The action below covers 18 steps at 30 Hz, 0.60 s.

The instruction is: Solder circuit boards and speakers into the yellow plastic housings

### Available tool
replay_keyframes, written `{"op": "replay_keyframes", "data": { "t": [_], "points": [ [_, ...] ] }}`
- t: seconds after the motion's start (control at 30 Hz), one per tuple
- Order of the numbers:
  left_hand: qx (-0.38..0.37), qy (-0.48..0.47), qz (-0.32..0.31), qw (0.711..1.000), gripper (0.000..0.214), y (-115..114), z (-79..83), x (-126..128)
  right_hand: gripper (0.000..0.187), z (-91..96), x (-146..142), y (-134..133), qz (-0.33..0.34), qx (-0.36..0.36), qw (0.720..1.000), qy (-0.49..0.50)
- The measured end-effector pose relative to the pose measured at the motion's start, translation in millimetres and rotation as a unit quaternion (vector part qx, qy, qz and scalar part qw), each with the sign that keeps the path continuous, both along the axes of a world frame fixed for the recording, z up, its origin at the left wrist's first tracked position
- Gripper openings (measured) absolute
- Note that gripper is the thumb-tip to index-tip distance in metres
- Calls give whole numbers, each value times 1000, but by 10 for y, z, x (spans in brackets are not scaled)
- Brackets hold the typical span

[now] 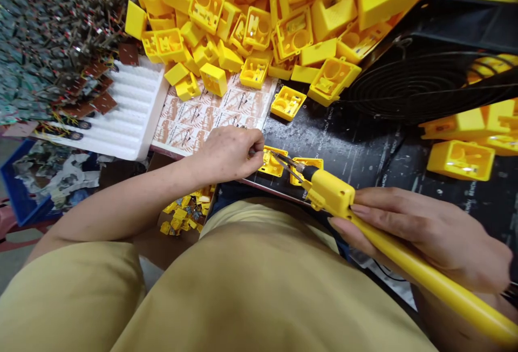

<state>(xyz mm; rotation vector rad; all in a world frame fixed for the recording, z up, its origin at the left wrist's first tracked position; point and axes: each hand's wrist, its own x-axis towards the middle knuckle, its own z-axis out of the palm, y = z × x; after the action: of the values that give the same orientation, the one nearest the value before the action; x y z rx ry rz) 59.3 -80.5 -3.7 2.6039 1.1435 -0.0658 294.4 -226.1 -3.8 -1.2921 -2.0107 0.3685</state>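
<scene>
My right hand (pixel 437 233) is wrapped round a yellow soldering iron (pixel 332 193), which has a black collar and a thin metal tip. A second thin metal piece runs alongside that tip. The tip points left, into a small open yellow casing (pixel 275 168) at the table's front edge. My left hand (pixel 230 152) is closed in a pinch at the casing's left side; what its fingertips hold is hidden. Another open yellow casing (pixel 318 164) lies just to the right, partly behind the iron.
Yellow casings (pixel 293 33) are heaped along the back. A black fan (pixel 413 82) stands at the right. On the left, wired circuit boards (pixel 52 33) are piled on white foam (pixel 133 103). Below are a blue crate (pixel 16 176) and more small yellow parts (pixel 182 214).
</scene>
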Motion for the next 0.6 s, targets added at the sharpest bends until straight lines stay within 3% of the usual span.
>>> {"op": "replay_keyframes", "data": {
  "t": [0.17,0.3,0.5,0.6],
  "points": [
    [-8,-4,-12,1000,20,12,16,12,11,44,-42,35,33,6,999,-36],
    [-1,-13,-29,1000,20,26,25,23,23,99,-50,98,76,81,992,-53],
    [1,-7,-36,999,21,50,14,41,10,167,155,40,37,40,992,-115],
    [7,-7,-37,999,21,57,14,37,13,121,188,-6,3,36,995,-89]
  ]
}}
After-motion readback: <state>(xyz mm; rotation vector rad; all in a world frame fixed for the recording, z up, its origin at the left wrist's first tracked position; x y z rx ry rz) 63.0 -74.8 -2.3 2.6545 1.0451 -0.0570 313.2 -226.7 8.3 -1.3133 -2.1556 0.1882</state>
